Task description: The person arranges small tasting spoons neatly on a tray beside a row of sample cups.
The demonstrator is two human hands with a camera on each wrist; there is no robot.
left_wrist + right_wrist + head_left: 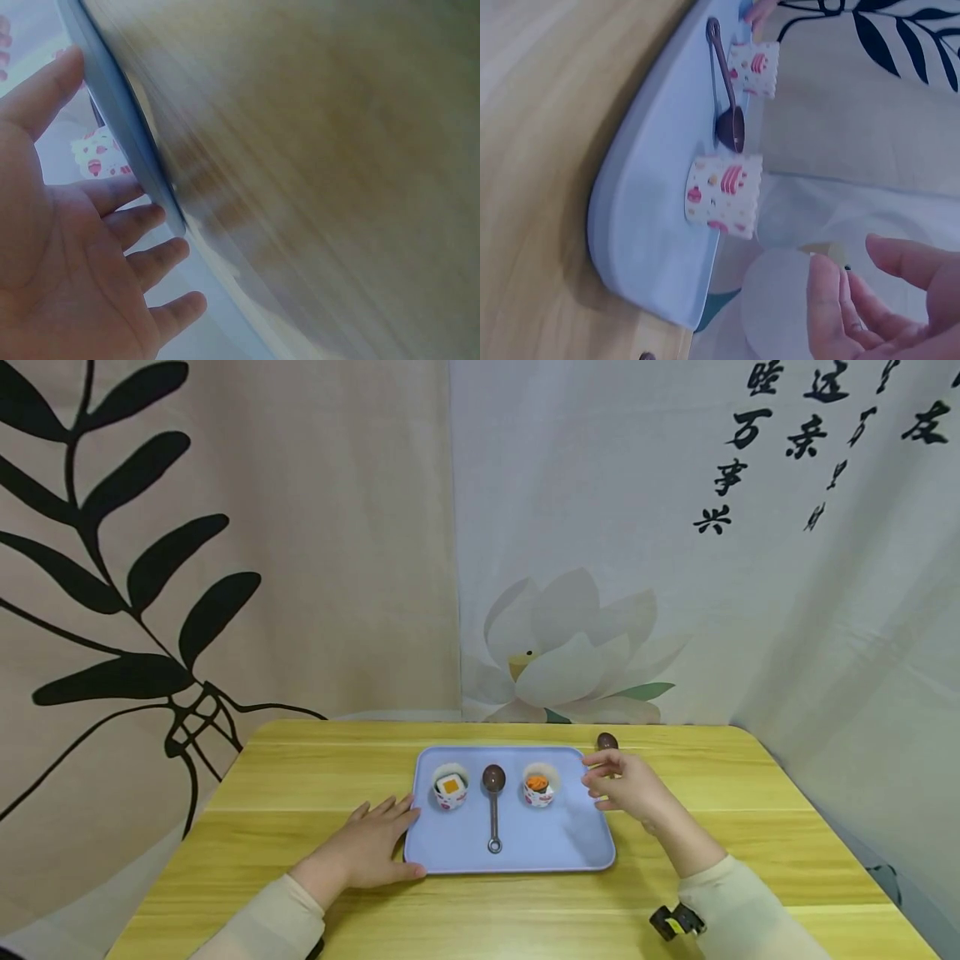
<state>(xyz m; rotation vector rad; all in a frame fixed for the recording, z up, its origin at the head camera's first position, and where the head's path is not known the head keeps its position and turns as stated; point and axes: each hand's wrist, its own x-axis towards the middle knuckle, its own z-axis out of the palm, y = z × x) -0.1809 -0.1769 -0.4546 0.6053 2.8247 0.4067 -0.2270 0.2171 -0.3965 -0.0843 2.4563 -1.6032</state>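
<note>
Your left grip [363, 852]: fingers spread, touching left edge of tray [555, 839], nothing clasped. Your right grip [624, 785]: fingers loosely curved, empty, near tray's right edge. Spoon [493, 810] between left cup [451, 800] and right cup [538, 798]; open room rightward. Second spoon [607, 741] near far edge of worktop [750, 835].

far spoon [607, 741]: handle apparently hidden behind right grip [624, 783] | calligraphy [806, 437]: cropped at top

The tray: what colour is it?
The tray is pale lavender-blue, seen best in the head view.
</note>
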